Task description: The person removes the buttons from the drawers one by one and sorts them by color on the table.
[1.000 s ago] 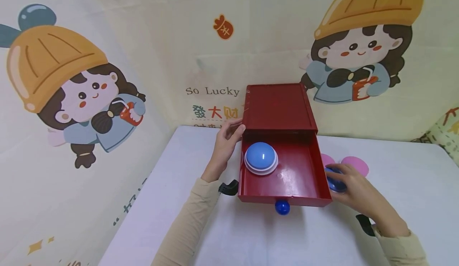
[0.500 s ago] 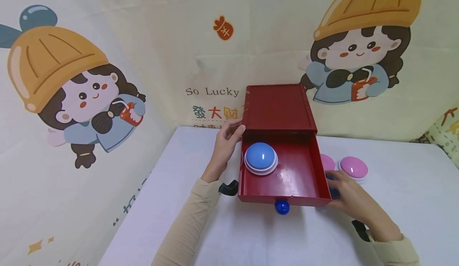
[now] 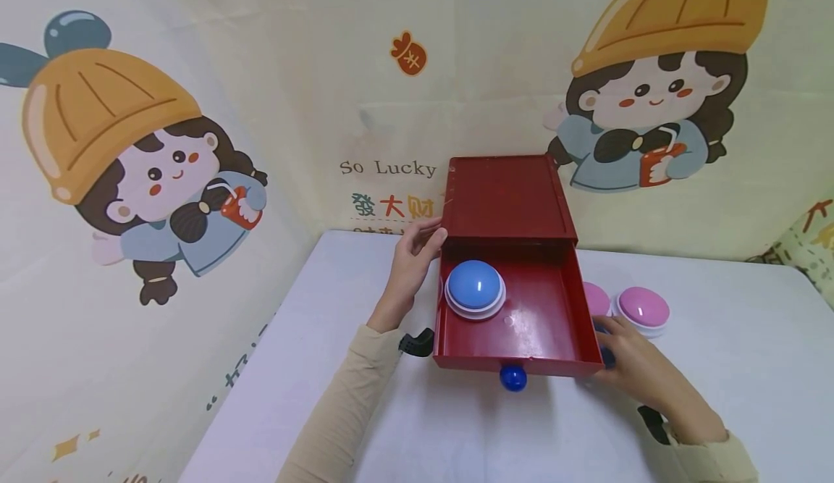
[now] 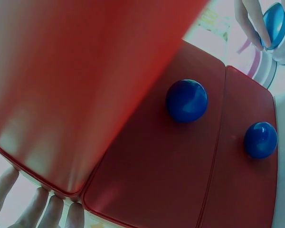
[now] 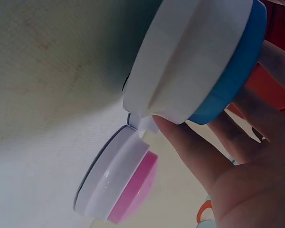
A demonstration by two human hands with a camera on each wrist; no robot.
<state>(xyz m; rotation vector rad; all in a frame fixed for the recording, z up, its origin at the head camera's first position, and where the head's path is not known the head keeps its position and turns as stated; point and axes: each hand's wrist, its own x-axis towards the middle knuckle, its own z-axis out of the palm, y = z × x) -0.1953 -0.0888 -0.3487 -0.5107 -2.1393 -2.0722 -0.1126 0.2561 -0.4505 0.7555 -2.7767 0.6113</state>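
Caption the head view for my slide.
Red drawer open with a blue button inside; right hand grips a second blue button outside it, left hand at the cabinet.

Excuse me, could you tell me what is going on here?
A person's right hand grips a blue-topped button just to the right of the open drawer of a red cabinet. The left hand touches the cabinet's left side. Another blue-topped button sits inside the drawer, toward the left. Two pink-topped buttons stand farther right.

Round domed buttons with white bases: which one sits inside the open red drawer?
The blue-domed one, inside the drawer at left; the other blue one, at the right hand, and two pink ones are outside.
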